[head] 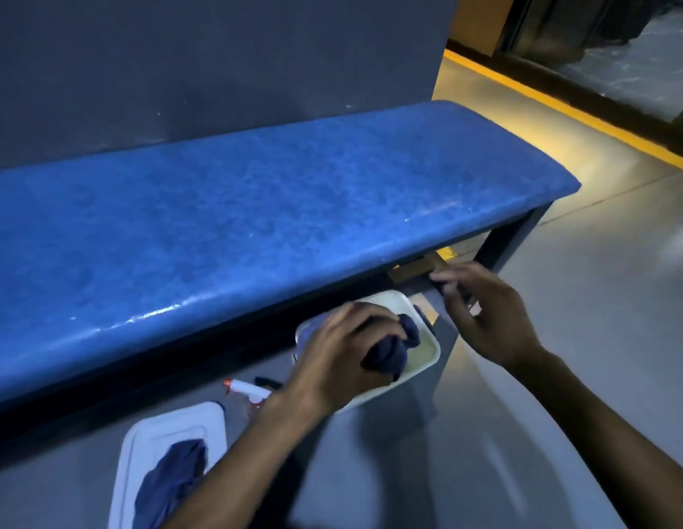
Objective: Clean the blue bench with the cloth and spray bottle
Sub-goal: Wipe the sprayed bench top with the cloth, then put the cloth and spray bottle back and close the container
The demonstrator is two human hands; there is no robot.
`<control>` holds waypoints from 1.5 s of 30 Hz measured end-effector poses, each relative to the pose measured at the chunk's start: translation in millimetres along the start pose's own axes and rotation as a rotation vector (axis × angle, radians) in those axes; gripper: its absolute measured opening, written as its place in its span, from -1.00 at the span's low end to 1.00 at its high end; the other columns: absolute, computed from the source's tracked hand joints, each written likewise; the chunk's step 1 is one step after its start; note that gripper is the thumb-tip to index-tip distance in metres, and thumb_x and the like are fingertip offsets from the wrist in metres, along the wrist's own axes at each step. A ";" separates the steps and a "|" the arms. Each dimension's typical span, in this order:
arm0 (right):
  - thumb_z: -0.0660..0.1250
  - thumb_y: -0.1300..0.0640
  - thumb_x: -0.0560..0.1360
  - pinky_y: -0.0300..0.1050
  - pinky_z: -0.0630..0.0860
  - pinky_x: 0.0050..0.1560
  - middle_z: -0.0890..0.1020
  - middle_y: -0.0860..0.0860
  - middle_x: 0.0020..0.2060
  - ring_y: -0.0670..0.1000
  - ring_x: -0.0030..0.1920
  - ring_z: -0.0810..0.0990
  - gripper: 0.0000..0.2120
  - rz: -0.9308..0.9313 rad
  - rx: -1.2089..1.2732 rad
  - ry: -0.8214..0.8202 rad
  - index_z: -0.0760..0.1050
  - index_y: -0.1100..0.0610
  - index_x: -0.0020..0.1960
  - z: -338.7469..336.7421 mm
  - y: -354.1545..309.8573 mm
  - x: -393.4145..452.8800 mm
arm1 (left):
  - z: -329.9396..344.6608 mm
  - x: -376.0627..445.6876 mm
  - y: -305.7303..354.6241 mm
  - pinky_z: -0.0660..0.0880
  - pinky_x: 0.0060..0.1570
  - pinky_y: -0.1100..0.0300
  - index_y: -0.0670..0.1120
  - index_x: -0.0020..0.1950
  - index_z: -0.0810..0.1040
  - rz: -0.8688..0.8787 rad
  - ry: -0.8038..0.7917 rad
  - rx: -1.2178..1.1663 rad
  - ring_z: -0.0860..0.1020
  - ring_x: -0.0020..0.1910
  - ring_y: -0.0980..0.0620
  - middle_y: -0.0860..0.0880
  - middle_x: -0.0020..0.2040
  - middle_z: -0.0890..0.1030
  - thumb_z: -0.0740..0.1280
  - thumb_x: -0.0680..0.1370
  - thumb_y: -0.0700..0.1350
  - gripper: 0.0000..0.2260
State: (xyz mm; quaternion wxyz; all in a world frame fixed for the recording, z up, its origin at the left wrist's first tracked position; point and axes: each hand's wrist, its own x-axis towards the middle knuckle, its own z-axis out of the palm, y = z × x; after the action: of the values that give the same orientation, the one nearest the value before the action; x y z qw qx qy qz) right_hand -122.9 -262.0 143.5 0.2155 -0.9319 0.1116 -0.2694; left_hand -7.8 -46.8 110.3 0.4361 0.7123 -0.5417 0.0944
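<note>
Head view: the left hand [334,357] grips a bunched dark-blue cloth [393,345] over a white tub [427,360] beside the glossy blue bench [256,208]; the right hand [485,311] hovers with fingers loosely spread. Soft, probably wet, the cloth seems best held wadded. The spray bottle [248,389] lies on the floor.

Single head view: looks forward and down, close above blue bench [256,223], facing the wall behind it
</note>
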 end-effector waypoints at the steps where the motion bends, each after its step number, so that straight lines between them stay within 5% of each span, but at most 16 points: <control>1: 0.29 0.12 0.62 -0.05 0.60 -0.08 0.61 -0.18 0.04 -0.08 -0.05 0.63 -0.79 0.034 -0.011 -0.051 0.62 0.01 0.21 6.9 8.1 -11.4 | 16.7 -10.2 -15.6 0.55 0.03 0.09 -0.02 -0.03 0.71 -0.093 -0.061 0.012 0.61 -0.05 -0.01 0.09 -0.03 0.66 0.43 0.48 -0.12 -0.90; 5: 0.32 0.10 0.61 0.06 0.63 0.01 0.67 -0.13 0.11 -0.05 -0.01 0.66 -0.77 0.138 -0.080 -0.309 0.62 -0.03 0.23 36.0 34.6 -45.2 | 67.2 -38.2 -75.7 0.43 0.22 0.24 0.03 0.14 0.71 -0.413 -0.307 0.066 0.56 0.20 0.00 0.08 0.14 0.64 0.49 0.45 -0.08 -0.74; 10: 0.35 0.05 0.60 -0.15 0.62 -0.03 0.67 -0.23 0.12 -0.17 -0.07 0.64 -0.79 0.135 -0.137 -0.525 0.62 -0.12 0.20 62.9 44.4 -49.3 | 86.3 -55.4 -118.3 0.33 0.44 0.10 0.10 0.24 0.65 -0.441 -0.423 0.126 0.51 0.35 0.03 0.12 0.26 0.61 0.45 0.51 0.02 -0.70; 17: 0.35 -0.10 0.59 -0.10 0.51 0.22 0.64 0.00 0.20 0.03 0.21 0.62 -0.68 0.017 0.027 -0.835 0.58 0.04 0.26 142.2 -35.0 4.5 | -36.4 -151.2 -125.7 0.46 0.06 0.33 0.11 0.10 0.63 -0.524 0.220 0.097 0.60 -0.02 0.18 0.24 0.02 0.64 0.33 0.64 0.00 -0.90; 20: 0.40 -0.19 0.53 -0.23 0.33 0.34 0.52 0.01 0.41 0.01 0.39 0.49 -0.38 -0.007 0.094 -0.910 0.36 0.01 0.51 209.2 -92.3 6.5 | -77.4 -200.0 -131.6 0.47 -0.08 0.27 0.08 0.08 0.61 -0.719 0.457 0.129 0.59 -0.12 0.10 0.17 -0.04 0.65 0.26 0.64 0.05 -0.85; 22: 0.35 -0.17 0.56 -0.07 0.38 0.44 0.45 0.09 0.46 0.11 0.42 0.48 -0.32 -0.006 0.075 -0.975 0.24 0.03 0.58 251.6 -118.4 -7.5 | -89.0 -229.3 -136.9 0.52 -0.05 0.14 0.08 0.10 0.58 -0.866 0.496 0.155 0.59 -0.07 0.08 0.11 -0.03 0.65 0.24 0.63 0.08 -0.82; 24: 0.29 -0.10 0.59 0.02 0.53 0.29 0.56 0.13 0.34 0.18 0.25 0.61 -0.45 0.020 0.063 -0.969 0.29 0.01 0.54 282.8 -128.0 -23.8 | -93.4 -258.1 -142.2 0.56 0.10 -0.03 0.05 0.14 0.59 -0.982 0.442 0.214 0.61 0.06 -0.01 0.10 0.05 0.66 0.23 0.61 0.11 -0.77; 28: 0.14 0.06 0.69 -0.44 0.53 -0.35 0.59 0.38 0.20 0.18 -0.20 0.60 -0.63 0.110 0.189 -0.894 0.48 0.21 0.40 301.5 -132.1 -38.9 | -83.0 -320.6 -151.3 0.45 0.31 -0.19 -0.16 0.36 0.58 -1.078 0.113 0.404 0.54 0.31 -0.32 -0.19 0.32 0.62 0.16 0.49 0.33 -0.31; 29: 0.16 0.03 0.69 -0.35 0.61 -0.29 0.64 0.34 0.16 0.12 -0.24 0.64 -0.65 0.155 0.237 -0.845 0.53 0.18 0.34 295.4 -132.2 -39.3 | -76.8 -336.0 -152.2 0.47 0.28 -0.23 -0.24 0.40 0.56 -1.105 0.047 0.431 0.53 0.31 -0.39 -0.29 0.33 0.60 0.10 0.46 0.46 -0.13; 31: 0.24 -0.02 0.66 0.01 0.70 -0.02 0.72 0.16 0.10 0.11 -0.04 0.72 -0.73 0.267 0.362 -0.793 0.58 0.03 0.27 278.4 -129.1 -36.6 | -63.7 -363.0 -152.8 0.56 0.09 -0.32 -0.32 0.43 0.53 -1.164 -0.025 0.431 0.56 0.22 -0.51 -0.42 0.27 0.58 -0.07 0.41 0.63 0.12; 32: 0.25 -0.01 0.65 0.02 0.66 0.08 0.72 0.09 0.13 0.10 0.07 0.70 -0.72 0.256 0.349 -0.781 0.56 -0.03 0.32 267.4 -123.2 -30.4 | -58.1 -374.2 -153.2 0.59 0.02 -0.34 -0.31 0.45 0.51 -1.187 -0.037 0.418 0.58 0.18 -0.51 -0.43 0.27 0.57 -0.08 0.39 0.65 0.16; 34: 0.25 0.01 0.66 -0.24 0.53 0.05 0.71 -0.04 0.07 -0.10 0.05 0.67 -0.69 0.161 0.273 -0.671 0.51 -0.05 0.39 242.6 -109.7 -12.1 | -49.8 -387.0 -155.6 0.62 -0.04 -0.33 -0.31 0.47 0.48 -1.159 -0.054 0.428 0.60 0.15 -0.51 -0.42 0.30 0.55 -0.03 0.44 0.62 0.10; 36: 0.19 0.18 0.70 -0.41 0.44 -0.16 0.62 -0.04 -0.22 -0.25 -0.22 0.60 -0.78 0.179 0.425 -0.600 0.62 0.13 0.08 212.1 -96.7 8.4 | -43.4 -394.2 -160.5 0.61 0.02 -0.35 -0.35 0.46 0.46 -1.127 -0.040 0.432 0.58 0.18 -0.52 -0.44 0.35 0.49 0.01 0.49 0.57 0.05; 38: 0.04 0.37 0.69 -0.30 0.51 -0.25 0.55 0.02 -0.33 -0.12 -0.33 0.57 -0.54 0.375 0.690 -0.472 0.59 0.16 -0.23 182.9 -76.6 24.7 | -41.0 -393.7 -160.8 0.58 0.12 -0.36 -0.33 0.50 0.41 -1.166 -0.005 0.390 0.52 0.31 -0.50 -0.42 0.43 0.41 0.02 0.47 0.59 0.06; 42: 0.13 0.13 0.72 -0.03 0.63 -0.08 0.61 0.14 -0.10 0.04 -0.18 0.66 -0.79 0.712 0.762 -0.405 0.51 0.17 0.10 137.4 -20.8 27.1 | -34.1 -400.8 -162.8 0.61 0.08 -0.29 -0.11 0.55 0.44 -1.094 0.038 0.453 0.55 0.26 -0.44 -0.33 0.49 0.37 0.10 0.53 0.50 -0.15; 45: 0.14 -0.05 0.70 0.02 0.67 -0.06 0.67 0.11 -0.11 0.04 -0.15 0.68 -0.72 0.777 0.570 -0.319 0.57 -0.02 -0.04 136.4 14.9 17.6 | -40.8 -396.2 -157.7 0.53 0.32 -0.03 0.26 0.50 0.44 -1.128 -0.021 0.258 0.58 0.21 -0.32 -0.16 0.42 0.42 0.29 0.45 0.34 -0.39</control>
State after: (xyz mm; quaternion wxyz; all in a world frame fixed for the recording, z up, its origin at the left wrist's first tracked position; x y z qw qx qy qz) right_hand -34.6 -234.2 40.7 0.5598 -0.7553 0.3380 -0.0435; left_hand -15.9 261.1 -187.5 0.3233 0.9392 -0.0664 -0.0944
